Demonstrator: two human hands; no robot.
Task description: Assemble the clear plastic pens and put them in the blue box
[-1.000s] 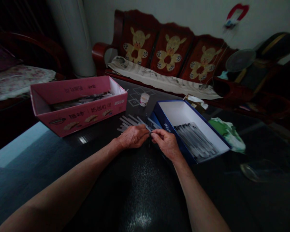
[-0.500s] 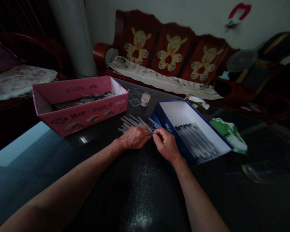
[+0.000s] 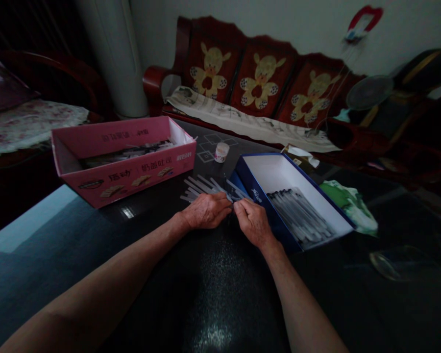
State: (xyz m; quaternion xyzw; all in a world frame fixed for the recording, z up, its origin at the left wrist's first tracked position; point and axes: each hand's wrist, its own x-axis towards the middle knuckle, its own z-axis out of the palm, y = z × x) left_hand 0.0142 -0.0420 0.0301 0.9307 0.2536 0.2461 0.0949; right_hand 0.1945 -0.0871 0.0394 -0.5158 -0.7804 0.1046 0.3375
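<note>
My left hand (image 3: 206,211) and my right hand (image 3: 253,220) meet at the middle of a dark table (image 3: 213,294), fingertips touching. Both are closed in a pinch on a thin clear pen part (image 3: 232,202) between them. Just beyond my fingers lies a loose fan of pale pen tubes (image 3: 202,187). A blue box (image 3: 259,196) with a white inside stands right of my right hand and holds a row of finished pens (image 3: 297,215). A pink carton (image 3: 132,174) at the left back holds more pen parts.
A small white jar (image 3: 221,151) stands behind the tubes. A green and white bag (image 3: 349,206) lies right of the blue box. A glass dish (image 3: 397,262) sits at the right. A red wooden sofa (image 3: 260,78) with bunny cushions runs behind the table.
My hands have stayed together over the tubes; the right fingers have shifted slightly up and right. The view has barely drifted.
</note>
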